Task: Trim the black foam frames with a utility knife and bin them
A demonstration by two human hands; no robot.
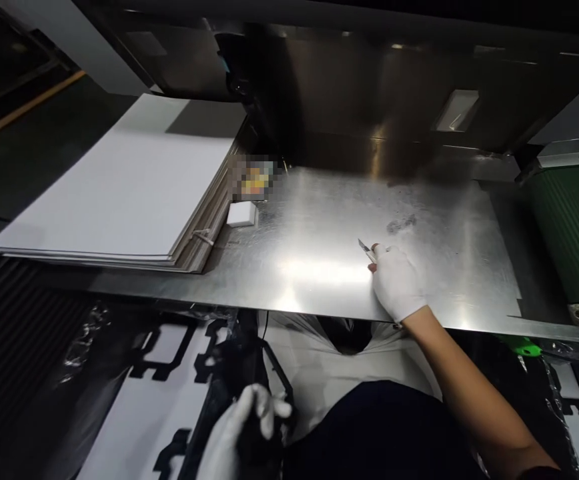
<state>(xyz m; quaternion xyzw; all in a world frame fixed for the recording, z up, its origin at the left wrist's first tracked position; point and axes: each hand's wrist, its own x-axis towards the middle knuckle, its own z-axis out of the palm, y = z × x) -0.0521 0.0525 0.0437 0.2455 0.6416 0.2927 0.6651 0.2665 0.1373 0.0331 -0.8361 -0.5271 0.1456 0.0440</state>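
My right hand (400, 281) is closed on the small knife (364, 245), which seems light and stiff, best held behind its blade. My left hand (228, 432) curls loosely, fingers apart.

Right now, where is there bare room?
Bare metal on the table lies between the white block and the knife in the right hand, and from that hand to the right edge. The sheet stack crowds the left end.

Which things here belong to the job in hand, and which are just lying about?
Apparently in use:
small knife, held in the gloved right hand
metal table beneath it

Apparently lying by:
white block
stack of white sheets, though it may belong to the job
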